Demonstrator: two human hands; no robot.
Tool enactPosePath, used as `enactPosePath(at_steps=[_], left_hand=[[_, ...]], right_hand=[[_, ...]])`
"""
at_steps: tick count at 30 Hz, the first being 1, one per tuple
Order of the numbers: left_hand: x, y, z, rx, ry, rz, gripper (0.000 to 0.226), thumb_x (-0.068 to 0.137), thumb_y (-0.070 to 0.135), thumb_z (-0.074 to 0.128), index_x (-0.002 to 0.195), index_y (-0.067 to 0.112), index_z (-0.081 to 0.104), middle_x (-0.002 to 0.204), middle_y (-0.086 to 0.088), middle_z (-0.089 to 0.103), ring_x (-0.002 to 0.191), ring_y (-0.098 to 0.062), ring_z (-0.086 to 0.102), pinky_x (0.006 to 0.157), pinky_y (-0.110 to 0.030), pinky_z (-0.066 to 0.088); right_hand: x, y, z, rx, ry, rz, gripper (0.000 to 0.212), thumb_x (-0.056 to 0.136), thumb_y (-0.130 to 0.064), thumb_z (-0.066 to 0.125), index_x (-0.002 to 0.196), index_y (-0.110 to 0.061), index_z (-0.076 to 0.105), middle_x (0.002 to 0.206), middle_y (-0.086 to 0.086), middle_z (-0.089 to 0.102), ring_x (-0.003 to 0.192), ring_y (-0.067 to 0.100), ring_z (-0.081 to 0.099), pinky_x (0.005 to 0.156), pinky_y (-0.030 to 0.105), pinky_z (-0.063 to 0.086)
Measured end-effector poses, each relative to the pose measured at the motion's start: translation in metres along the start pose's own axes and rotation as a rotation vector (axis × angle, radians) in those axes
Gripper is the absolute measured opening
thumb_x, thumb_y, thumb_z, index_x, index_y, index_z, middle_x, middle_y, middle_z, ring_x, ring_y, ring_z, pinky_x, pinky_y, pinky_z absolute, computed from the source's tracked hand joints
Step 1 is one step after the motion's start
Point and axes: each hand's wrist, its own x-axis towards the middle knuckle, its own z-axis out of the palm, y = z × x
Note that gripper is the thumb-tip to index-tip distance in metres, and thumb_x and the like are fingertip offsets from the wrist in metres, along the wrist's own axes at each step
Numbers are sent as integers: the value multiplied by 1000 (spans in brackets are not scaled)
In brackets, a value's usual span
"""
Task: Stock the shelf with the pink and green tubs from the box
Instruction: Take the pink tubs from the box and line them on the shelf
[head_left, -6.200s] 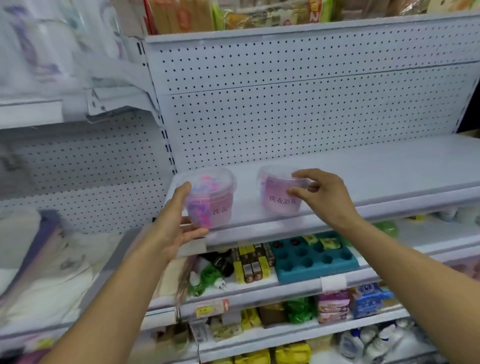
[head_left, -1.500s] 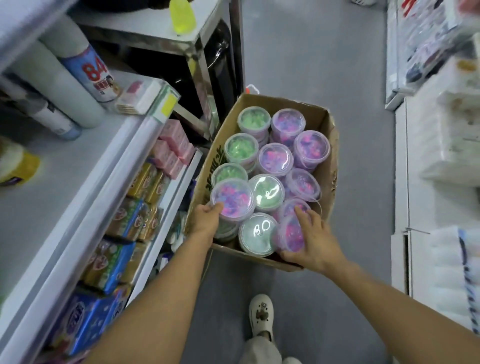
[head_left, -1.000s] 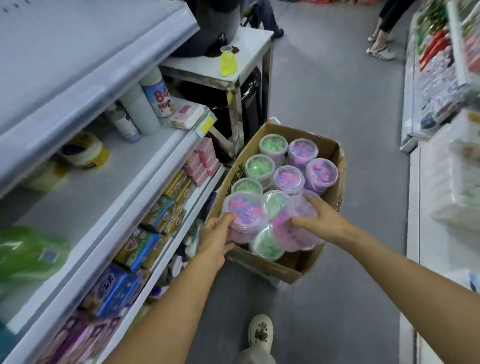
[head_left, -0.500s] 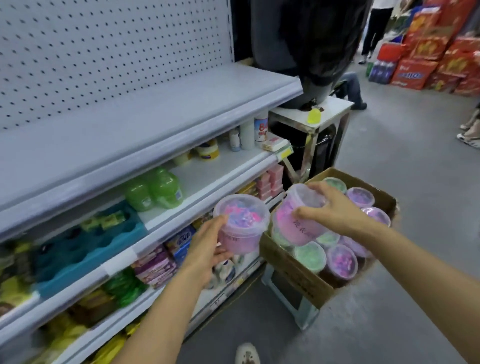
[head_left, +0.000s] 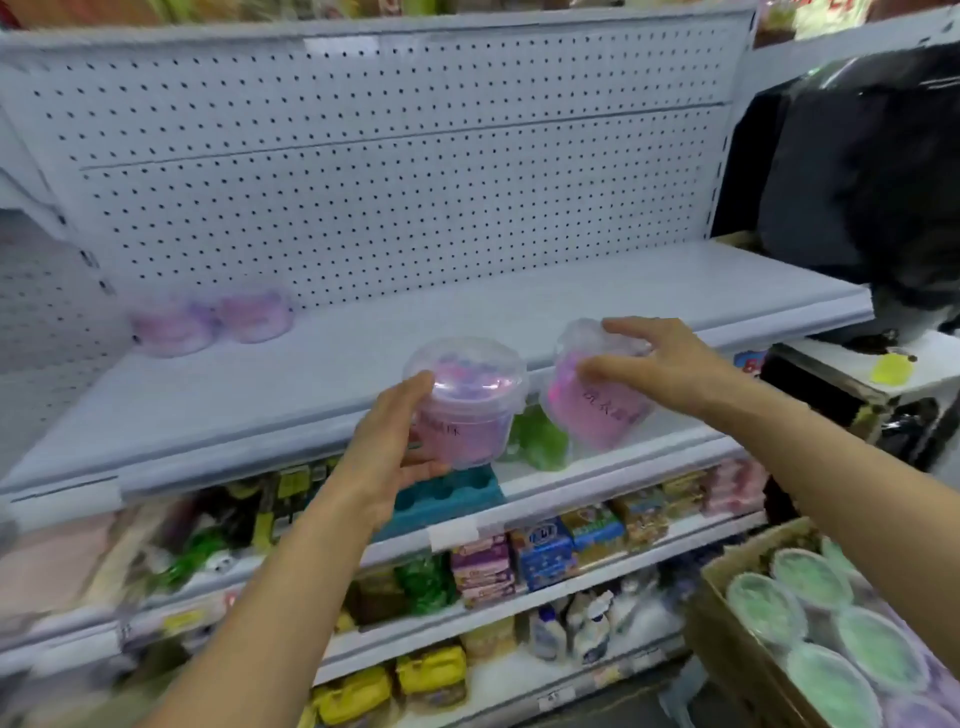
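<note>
The left hand (head_left: 387, 447) is wrapped around the side of a pink tub (head_left: 464, 402), held upright in front of the shelf (head_left: 311, 374) edge. Just to its right, the right hand (head_left: 660, 364) clasps a second pink tub (head_left: 597, 405) over its lid, tilted toward the left one. Two more pink tubs (head_left: 208, 319) stand far back-left of both grips. The box (head_left: 727, 644) of green tubs (head_left: 810, 618) sits low to the right.
</note>
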Motion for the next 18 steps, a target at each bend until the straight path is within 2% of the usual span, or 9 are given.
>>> enactPosePath(at_steps=[2, 5, 7, 10, 12, 18], left_hand=[[9, 15, -28, 14, 41, 24, 34, 91, 53, 51, 117, 30, 54, 117, -9, 58, 101, -28, 63, 79, -38, 57], [27, 30, -72, 4, 112, 56, 27, 90, 54, 53, 109, 35, 56, 117, -8, 57, 101, -28, 63, 77, -38, 58], [39, 35, -101, 1, 151, 68, 25, 89, 55, 53, 107, 36, 55, 118, -10, 56, 101, -29, 63, 76, -37, 58], [61, 38, -139, -7, 215, 64, 40, 89, 55, 53, 121, 32, 52, 122, -14, 54, 103, -32, 63, 79, -39, 58], [75, 40, -162, -13, 255, 57, 44, 87, 57, 54, 124, 32, 51, 123, -14, 52, 104, -34, 62, 78, -39, 58], [110, 46, -222, -53, 321, 28, 41, 86, 57, 56, 118, 33, 53, 124, -15, 51, 105, -36, 62, 80, -39, 58]], right_hand=[[23, -23, 19, 8, -11, -36, 72, 71, -47, 76, 135, -25, 51, 124, -5, 51, 105, 16, 52, 80, 28, 44], [58, -53, 51, -7, -41, -87, 73, 71, -50, 75, 135, -26, 49, 126, -5, 49, 107, 17, 50, 76, 26, 40], [80, -71, 77, -52, -52, -113, 79, 69, -53, 75, 138, -26, 47, 136, -4, 45, 115, 18, 47, 86, 29, 39], [111, -94, 121, -163, -83, -130, 91, 58, -64, 71, 138, -30, 45, 143, -6, 43, 127, 20, 45, 104, 40, 38], [130, -106, 151, -227, -102, -134, 96, 49, -68, 66, 136, -33, 45, 140, -7, 46, 125, 21, 47, 104, 43, 39], [179, -131, 229, -345, -80, -209, 75, 60, -62, 73, 124, -30, 50, 133, -7, 46, 120, 23, 44, 100, 40, 37]])
